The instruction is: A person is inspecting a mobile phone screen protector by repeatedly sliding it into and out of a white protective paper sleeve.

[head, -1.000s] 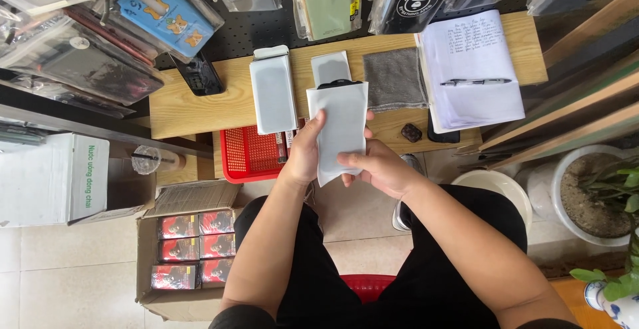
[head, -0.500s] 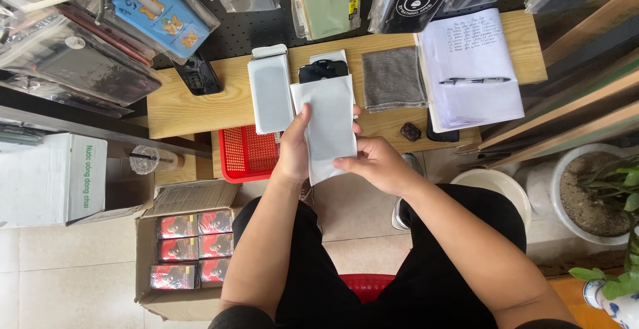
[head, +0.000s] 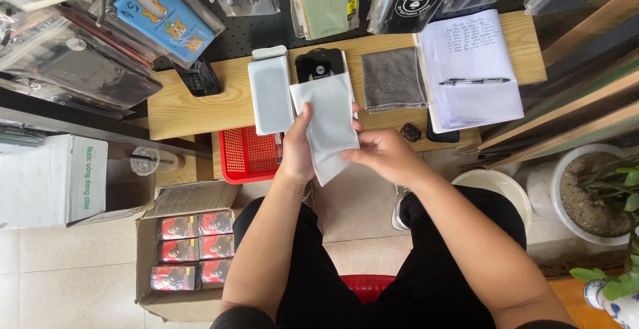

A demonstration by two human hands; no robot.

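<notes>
My left hand (head: 298, 148) grips a white paper sleeve (head: 327, 124) from its left side, held over the front edge of the wooden table (head: 193, 110). A black phone (head: 320, 64) sticks out of the sleeve's top end. My right hand (head: 383, 156) pinches the sleeve's lower right edge. A second white sleeve (head: 270, 91) lies flat on the table just left of the one I hold.
A grey cloth (head: 394, 79), an open notebook (head: 470, 68) with a pen, and a small dark object (head: 411, 132) lie on the table. A red basket (head: 247, 154) sits under its edge. A cardboard box (head: 187, 249) of packs, a white box (head: 54, 179) and potted plants (head: 599, 192) stand on the floor. Packaged phone cases hang behind.
The black phone has slid further out of the sleeve's top. The sleeve moved slightly away from me and to the left; my right hand shifted along its lower edge.
</notes>
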